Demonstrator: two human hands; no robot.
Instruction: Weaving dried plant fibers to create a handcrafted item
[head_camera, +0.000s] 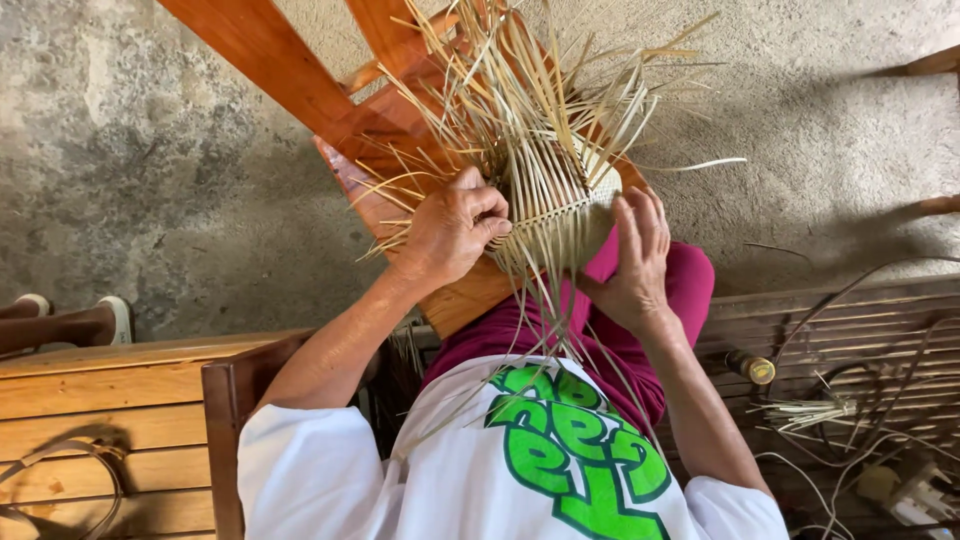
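Note:
A half-woven basket (560, 215) of pale bamboo strips rests on my knee, over magenta trousers. Many loose strip ends (520, 90) fan up and outward from it. My left hand (452, 228) is closed on strips at the basket's left edge, thumb and fingers pinching them. My right hand (637, 262) lies with its fingers spread against the basket's right side, holding it. Long thin strips hang down from the weave across my white shirt with green print.
A reddish wooden chair frame (300, 80) stands just beyond the basket on the concrete floor. A wooden bench (110, 400) is at lower left. At right, a slatted platform (850, 320) holds loose strips, cords and a small bottle (752, 367). Someone's shoe (118, 315) shows at far left.

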